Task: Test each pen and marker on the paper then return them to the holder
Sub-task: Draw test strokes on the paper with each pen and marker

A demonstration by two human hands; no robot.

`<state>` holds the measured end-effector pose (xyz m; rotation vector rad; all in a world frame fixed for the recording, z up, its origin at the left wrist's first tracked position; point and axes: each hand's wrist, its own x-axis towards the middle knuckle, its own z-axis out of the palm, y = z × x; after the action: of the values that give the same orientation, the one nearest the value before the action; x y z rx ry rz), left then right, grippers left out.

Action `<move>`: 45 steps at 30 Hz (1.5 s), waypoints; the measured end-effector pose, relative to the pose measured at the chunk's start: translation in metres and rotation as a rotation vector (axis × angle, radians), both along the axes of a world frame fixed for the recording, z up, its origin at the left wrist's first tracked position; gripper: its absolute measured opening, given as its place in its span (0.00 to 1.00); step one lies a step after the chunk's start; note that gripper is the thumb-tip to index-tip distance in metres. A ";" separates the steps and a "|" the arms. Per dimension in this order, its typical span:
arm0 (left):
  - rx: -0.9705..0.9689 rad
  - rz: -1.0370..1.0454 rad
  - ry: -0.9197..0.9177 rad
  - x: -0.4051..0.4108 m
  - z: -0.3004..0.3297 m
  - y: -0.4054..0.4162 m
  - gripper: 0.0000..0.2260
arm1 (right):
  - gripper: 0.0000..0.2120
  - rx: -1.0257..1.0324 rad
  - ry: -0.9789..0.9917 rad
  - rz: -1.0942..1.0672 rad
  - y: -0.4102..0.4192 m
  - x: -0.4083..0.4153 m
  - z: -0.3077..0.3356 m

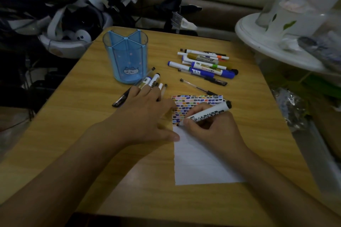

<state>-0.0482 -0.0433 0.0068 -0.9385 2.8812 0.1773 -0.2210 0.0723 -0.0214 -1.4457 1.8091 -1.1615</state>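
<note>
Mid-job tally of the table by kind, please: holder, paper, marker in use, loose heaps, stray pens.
Holder: 1
Paper sheet: 1
Marker gripped in the right hand: 1
Near heap at the left hand fingers: 1
Far heap: 1 (overlap hides pen counts)
Lone gel pen: 1
Total: 6
</note>
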 end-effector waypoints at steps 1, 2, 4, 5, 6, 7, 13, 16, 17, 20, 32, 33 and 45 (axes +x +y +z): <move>0.000 0.002 -0.003 0.000 0.000 0.000 0.36 | 0.03 0.000 0.008 -0.009 0.000 0.000 0.000; 0.000 0.004 -0.007 0.000 0.000 0.000 0.36 | 0.03 -0.002 0.008 -0.017 0.000 -0.001 0.000; -0.002 0.004 -0.010 0.000 0.000 0.000 0.36 | 0.03 -0.012 0.000 -0.015 0.000 -0.001 0.000; -0.005 0.003 -0.010 0.000 0.000 0.000 0.36 | 0.03 -0.011 -0.005 -0.007 0.001 -0.001 0.000; -0.006 0.002 -0.009 0.000 0.000 0.000 0.36 | 0.03 -0.006 -0.005 0.001 0.001 -0.001 0.000; -0.005 0.002 -0.006 0.000 0.000 0.000 0.36 | 0.03 -0.005 0.001 0.004 0.001 -0.001 -0.001; 0.001 0.006 -0.017 -0.001 0.002 0.001 0.36 | 0.03 -0.019 0.030 -0.003 0.000 -0.002 -0.003; 0.001 0.005 -0.020 -0.001 0.003 0.001 0.35 | 0.03 -0.012 0.042 0.013 0.000 -0.002 -0.004; 0.002 0.004 -0.021 -0.001 0.003 0.001 0.35 | 0.04 -0.017 0.045 0.006 0.000 -0.002 -0.004; 0.005 0.004 -0.023 -0.001 0.002 0.001 0.36 | 0.04 -0.022 0.029 -0.005 -0.001 -0.003 -0.004; 0.004 0.006 -0.041 -0.001 0.002 0.001 0.36 | 0.04 -0.015 0.023 0.012 -0.001 -0.001 -0.005; 0.003 0.006 -0.043 -0.002 0.002 0.001 0.36 | 0.04 -0.019 0.031 0.003 -0.001 -0.001 -0.005; 0.004 0.000 -0.033 -0.002 0.003 0.001 0.36 | 0.03 -0.026 0.043 0.013 0.000 -0.002 -0.002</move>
<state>-0.0497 -0.0422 0.0098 -0.9315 2.8493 0.1659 -0.2228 0.0728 -0.0232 -1.5061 1.8169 -1.1603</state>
